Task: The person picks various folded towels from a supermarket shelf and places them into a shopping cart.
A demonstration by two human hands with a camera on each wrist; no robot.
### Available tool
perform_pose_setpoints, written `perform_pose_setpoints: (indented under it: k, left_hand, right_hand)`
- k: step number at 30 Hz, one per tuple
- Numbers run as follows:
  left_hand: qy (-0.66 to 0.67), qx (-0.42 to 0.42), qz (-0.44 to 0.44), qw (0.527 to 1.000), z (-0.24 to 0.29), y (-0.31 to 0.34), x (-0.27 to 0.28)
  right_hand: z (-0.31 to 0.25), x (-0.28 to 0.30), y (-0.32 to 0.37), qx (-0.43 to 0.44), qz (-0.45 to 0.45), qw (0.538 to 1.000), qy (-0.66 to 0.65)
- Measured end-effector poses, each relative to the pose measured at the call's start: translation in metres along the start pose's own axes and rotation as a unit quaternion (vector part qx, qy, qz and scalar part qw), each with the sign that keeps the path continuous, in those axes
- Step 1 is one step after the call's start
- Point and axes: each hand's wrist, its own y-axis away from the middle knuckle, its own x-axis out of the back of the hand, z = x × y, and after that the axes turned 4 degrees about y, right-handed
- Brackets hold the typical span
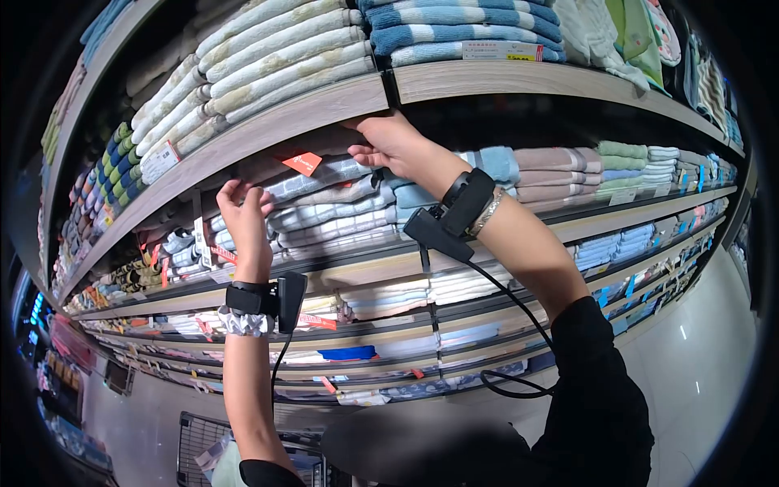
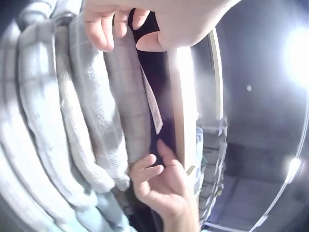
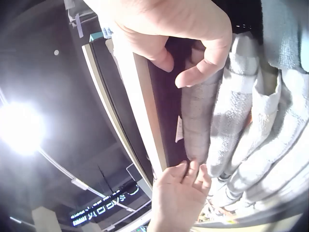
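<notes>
Station: retail shelving, folded towels on several levels. Two bare hands are at work just under a wood-faced shelf board point(image 1: 312, 108).

Left hand point(image 1: 246, 219): at one end of the top folded towel point(image 2: 128, 92) of a grey-and-white stack. Fingers are loosely bent, with fingertips at the towel; the thumb stands apart. Grip reads as released, not closed around anything.

Right hand point(image 1: 398, 144): at the opposite end of the same towel. Fingers are bent over its end, thumb and forefinger spaced apart. Grip also reads as released. How firmly either hand's fingertips press is not readable.

Towel position: uppermost in the stack, grey with a faint check, lying between the two hands below the board. A narrow label point(image 2: 152, 101) shows beside it in the left wrist view. In the head view an orange tag point(image 1: 302, 164) lies above the checked towels point(image 1: 329, 219).

Adjacent on the same level: light blue towels point(image 1: 497, 165), then dusty pink ones point(image 1: 556, 172), then green. Level above: white-and-beige towels point(image 1: 284, 49) beside blue-and-white striped ones point(image 1: 466, 28). Lower levels hold further folded stock.

Worn gear: a dark strap with camera on each wrist; a pale scrunchie point(image 1: 246, 322) on the left, a bracelet point(image 1: 487, 213) on the right. A wire cart point(image 1: 195, 450) is at the lower left, near the person.
</notes>
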Motion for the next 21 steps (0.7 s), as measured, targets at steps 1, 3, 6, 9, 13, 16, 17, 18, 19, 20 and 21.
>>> perform_pose_setpoints:
  k: [1,3,6,9,13,16,17,18,19,20,21]
  left_hand:
    - [-0.082,-0.08,-0.019,0.993,0.001,0.001,-0.001]
    - [-0.243,-0.234,-0.037,0.941,0.004,0.002,0.004]
    - [-0.444,-0.451,-0.053,0.772,0.02,0.02,-0.004]
    - [-0.497,-0.491,-0.103,0.708,0.027,0.031,-0.018]
    - [-0.549,-0.524,-0.094,0.645,0.023,0.034,-0.03]
    - [-0.561,-0.497,-0.091,0.655,0.029,0.039,-0.029]
    - [-0.575,-0.474,-0.094,0.66,0.034,0.042,-0.027]
    - [-0.576,-0.474,-0.094,0.659,0.037,0.042,-0.023]
    - [-0.56,-0.457,-0.075,0.687,0.04,0.042,-0.018]
    - [-0.544,-0.439,-0.057,0.713,0.043,0.041,-0.012]
    - [-0.518,-0.428,-0.027,0.74,0.046,0.04,-0.007]
  right_hand:
    - [0.002,-0.003,0.0,0.007,0.026,0.999,0.042]
    - [0.007,-0.009,-0.003,0.021,0.068,0.995,0.064]
    - [0.012,-0.005,-0.005,0.011,0.073,0.994,0.079]
    - [0.014,-0.007,0.001,0.036,0.089,0.992,0.08]
    - [0.017,-0.005,0.008,0.073,0.08,0.988,0.109]
    - [0.022,-0.005,0.014,0.089,0.075,0.986,0.119]
    - [0.023,-0.006,0.015,0.1,0.076,0.985,0.114]
    - [0.023,-0.006,0.016,0.111,0.078,0.985,0.109]
    - [0.023,-0.006,0.016,0.11,0.079,0.985,0.106]
    - [0.023,-0.005,0.015,0.109,0.078,0.985,0.106]
    - [0.023,-0.005,0.015,0.106,0.082,0.986,0.103]
